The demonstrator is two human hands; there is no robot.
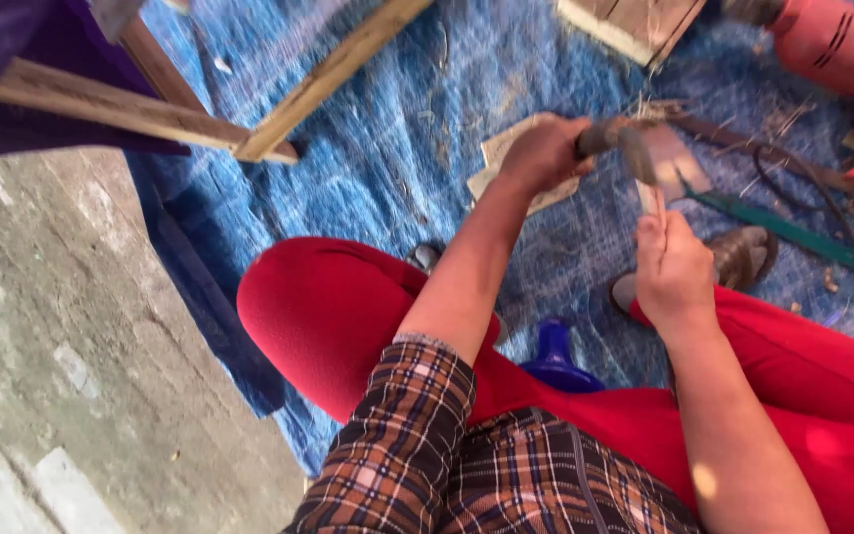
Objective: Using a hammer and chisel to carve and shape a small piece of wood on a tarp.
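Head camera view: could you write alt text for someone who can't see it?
Seated on a blue tarp in red trousers, a person grips a blade-like tool by its handle in the left hand while the right hand holds a thin pale strip against it. A red power drill and wooden slats lie nearby.

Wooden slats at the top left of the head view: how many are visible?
2. One pale wooden slat runs from the left edge; the other wooden slat slants down from the top edge. Their ends meet. More may be hidden.
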